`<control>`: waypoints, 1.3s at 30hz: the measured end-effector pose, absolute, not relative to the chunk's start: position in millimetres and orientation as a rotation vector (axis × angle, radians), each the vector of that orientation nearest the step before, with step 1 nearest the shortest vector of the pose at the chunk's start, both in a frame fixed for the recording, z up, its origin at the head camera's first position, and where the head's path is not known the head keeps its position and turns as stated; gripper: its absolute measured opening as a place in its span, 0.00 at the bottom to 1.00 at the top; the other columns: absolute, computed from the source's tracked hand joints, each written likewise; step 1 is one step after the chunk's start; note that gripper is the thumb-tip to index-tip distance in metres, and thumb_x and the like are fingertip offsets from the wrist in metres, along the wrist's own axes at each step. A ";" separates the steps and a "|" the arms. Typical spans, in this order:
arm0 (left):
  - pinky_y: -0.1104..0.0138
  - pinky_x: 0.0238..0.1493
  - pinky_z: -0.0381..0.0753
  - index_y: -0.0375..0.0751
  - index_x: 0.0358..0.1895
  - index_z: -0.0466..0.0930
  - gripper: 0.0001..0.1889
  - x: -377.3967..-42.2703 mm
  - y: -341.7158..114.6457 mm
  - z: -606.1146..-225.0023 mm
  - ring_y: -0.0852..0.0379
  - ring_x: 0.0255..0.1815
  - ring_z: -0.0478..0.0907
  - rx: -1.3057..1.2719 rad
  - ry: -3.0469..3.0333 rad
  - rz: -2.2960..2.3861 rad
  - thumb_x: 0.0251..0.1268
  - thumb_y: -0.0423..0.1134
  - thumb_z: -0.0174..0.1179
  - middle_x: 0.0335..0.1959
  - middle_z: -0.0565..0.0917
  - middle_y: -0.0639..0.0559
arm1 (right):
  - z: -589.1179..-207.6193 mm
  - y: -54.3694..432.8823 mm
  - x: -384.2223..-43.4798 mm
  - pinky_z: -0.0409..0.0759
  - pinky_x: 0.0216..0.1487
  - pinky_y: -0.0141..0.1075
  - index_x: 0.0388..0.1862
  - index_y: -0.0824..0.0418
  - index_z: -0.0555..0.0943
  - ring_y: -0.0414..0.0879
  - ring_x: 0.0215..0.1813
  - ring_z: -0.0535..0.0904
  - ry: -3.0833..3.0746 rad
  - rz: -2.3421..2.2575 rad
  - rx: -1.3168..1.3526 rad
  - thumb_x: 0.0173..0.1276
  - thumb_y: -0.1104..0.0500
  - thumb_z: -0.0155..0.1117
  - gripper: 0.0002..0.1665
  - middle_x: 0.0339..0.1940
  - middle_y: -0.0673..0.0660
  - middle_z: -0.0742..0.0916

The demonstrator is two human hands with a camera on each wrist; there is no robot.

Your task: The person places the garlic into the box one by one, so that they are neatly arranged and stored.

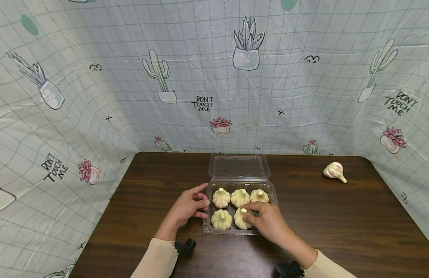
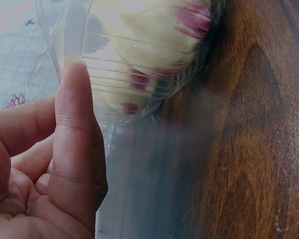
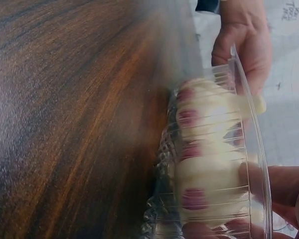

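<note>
Several pale yellow garlic bulbs with stubby stems sit in a clear plastic container (image 1: 217,231), whose lid (image 1: 240,168) is flipped back. My right hand (image 1: 270,222) reaches over its front right part, thumb and fingers pinching the front-row garlic bulb (image 1: 241,221) near its stem. Whatever lies under that palm is hidden. At the left side, my left hand (image 1: 188,204) has its fingers spread along the container's rim. In the left wrist view, the thumb (image 2: 72,119) stands right at the clear wall. Purple patches mark the lower part of a garlic bulb (image 3: 204,112) in the right wrist view.
A separate whitish-pink garlic bulb (image 1: 334,171) lies at the back right of the dark wooden table (image 1: 339,220). Behind and beside the table hangs a grid-patterned curtain (image 1: 186,77) with plant drawings.
</note>
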State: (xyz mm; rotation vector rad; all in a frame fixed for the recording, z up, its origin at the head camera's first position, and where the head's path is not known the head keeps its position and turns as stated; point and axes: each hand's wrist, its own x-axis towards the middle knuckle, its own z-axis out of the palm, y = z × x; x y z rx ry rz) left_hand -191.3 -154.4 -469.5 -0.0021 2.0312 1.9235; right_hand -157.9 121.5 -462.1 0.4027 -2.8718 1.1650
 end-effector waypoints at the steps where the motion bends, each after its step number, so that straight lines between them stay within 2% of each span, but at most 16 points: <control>1: 0.61 0.34 0.93 0.41 0.82 0.63 0.35 -191.2 -154.4 -469.3 0.54 0.35 0.81 -0.004 2.032 1.923 0.75 0.24 0.60 0.44 0.77 0.44 | -462.5 121.5 -158.1 0.88 0.52 0.47 0.46 0.51 0.94 0.48 0.52 0.89 -2.869 1.165 0.408 0.61 0.62 0.81 0.14 0.46 0.49 0.93; 8: 0.61 0.34 0.93 0.41 0.83 0.63 0.35 -191.1 -154.7 -469.3 0.54 0.36 0.81 -0.005 2.034 1.922 0.75 0.24 0.60 0.44 0.77 0.44 | -465.6 121.7 -160.1 0.87 0.60 0.52 0.45 0.54 0.93 0.53 0.57 0.88 -2.839 1.142 0.474 0.59 0.62 0.81 0.14 0.50 0.52 0.93; 16: 0.62 0.33 0.92 0.41 0.83 0.63 0.35 -190.5 -154.5 -467.7 0.55 0.35 0.80 -0.019 2.028 1.927 0.75 0.23 0.60 0.43 0.77 0.44 | -464.3 120.4 -159.6 0.88 0.50 0.44 0.46 0.54 0.93 0.48 0.51 0.89 -2.861 1.142 0.452 0.58 0.61 0.82 0.15 0.46 0.49 0.93; 21: 0.62 0.33 0.92 0.41 0.83 0.63 0.35 -190.5 -154.4 -467.3 0.55 0.36 0.80 -0.014 2.028 1.924 0.75 0.24 0.60 0.44 0.77 0.44 | -462.3 120.3 -158.8 0.85 0.42 0.37 0.48 0.54 0.93 0.42 0.42 0.87 -2.889 1.129 0.434 0.57 0.59 0.84 0.18 0.38 0.47 0.92; 24: 0.62 0.33 0.92 0.41 0.82 0.63 0.35 -190.2 -154.0 -466.9 0.55 0.36 0.80 -0.011 2.030 1.918 0.75 0.24 0.60 0.44 0.77 0.44 | -461.6 120.7 -157.8 0.84 0.41 0.37 0.49 0.54 0.92 0.41 0.40 0.84 -2.901 1.112 0.428 0.56 0.58 0.85 0.20 0.37 0.47 0.91; 25: 0.62 0.33 0.92 0.41 0.82 0.63 0.35 -190.1 -154.1 -466.7 0.55 0.35 0.80 -0.011 2.033 1.917 0.75 0.24 0.60 0.43 0.77 0.44 | -461.6 120.8 -157.5 0.84 0.41 0.38 0.49 0.55 0.92 0.42 0.40 0.84 -2.903 1.110 0.427 0.55 0.57 0.85 0.21 0.38 0.48 0.91; 28: 0.61 0.33 0.93 0.40 0.82 0.63 0.35 -190.2 -154.1 -466.5 0.54 0.35 0.80 -0.008 2.040 1.914 0.75 0.23 0.60 0.43 0.77 0.44 | -461.8 121.3 -156.8 0.86 0.54 0.48 0.51 0.56 0.91 0.51 0.51 0.87 -2.896 1.092 0.444 0.54 0.56 0.86 0.24 0.47 0.53 0.91; 32: 0.61 0.34 0.93 0.40 0.82 0.64 0.35 -191.2 -153.9 -466.8 0.54 0.35 0.81 -0.001 2.046 1.913 0.74 0.23 0.60 0.43 0.78 0.43 | -460.6 122.4 -157.3 0.81 0.66 0.59 0.52 0.58 0.90 0.60 0.62 0.83 -2.885 1.072 0.471 0.54 0.54 0.86 0.26 0.56 0.58 0.90; 39: 0.61 0.34 0.93 0.40 0.82 0.64 0.35 -191.3 -153.3 -466.9 0.54 0.35 0.80 -0.008 2.046 1.911 0.74 0.23 0.60 0.43 0.77 0.43 | -455.1 128.6 -159.8 0.85 0.53 0.48 0.53 0.59 0.89 0.50 0.50 0.85 -2.855 1.106 0.489 0.56 0.52 0.86 0.27 0.53 0.54 0.88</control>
